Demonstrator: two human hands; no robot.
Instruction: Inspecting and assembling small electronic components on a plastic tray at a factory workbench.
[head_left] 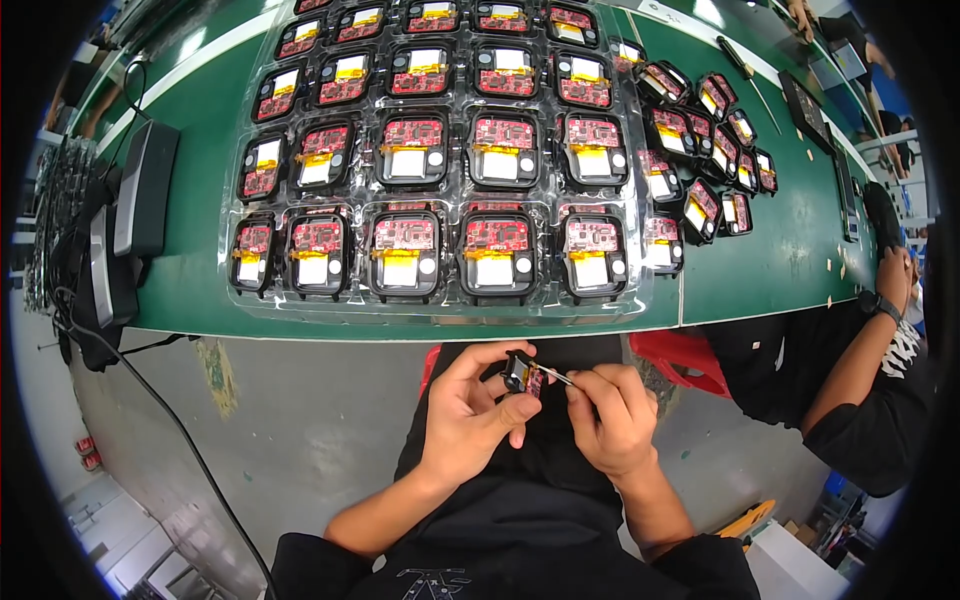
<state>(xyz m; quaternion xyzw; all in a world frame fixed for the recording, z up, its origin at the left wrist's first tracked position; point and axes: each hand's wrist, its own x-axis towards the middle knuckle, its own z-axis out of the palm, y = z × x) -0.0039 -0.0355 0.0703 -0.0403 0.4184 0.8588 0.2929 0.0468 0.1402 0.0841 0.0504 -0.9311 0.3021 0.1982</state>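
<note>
Above my lap, just off the table's front edge, my left hand (462, 418) grips a small black device housing (516, 372) between thumb and fingers. It is tilted on its side, and part of its red circuit board shows. My right hand (617, 415) pinches slim silver tweezers (553, 374), their tip at the upper part of the board. What the tip touches is too small to make out. On the table ahead, a clear plastic tray (440, 312) holds rows of similar black housings with red boards, yellow tape and white parts.
Right of the tray lies a loose pile of the same housings (700, 135). A screwdriver (735, 57) rests behind it. Black-and-grey boxes (146, 190) with cables stand at the left edge. A co-worker's arm (850, 360) and a red stool (680, 362) are at the right.
</note>
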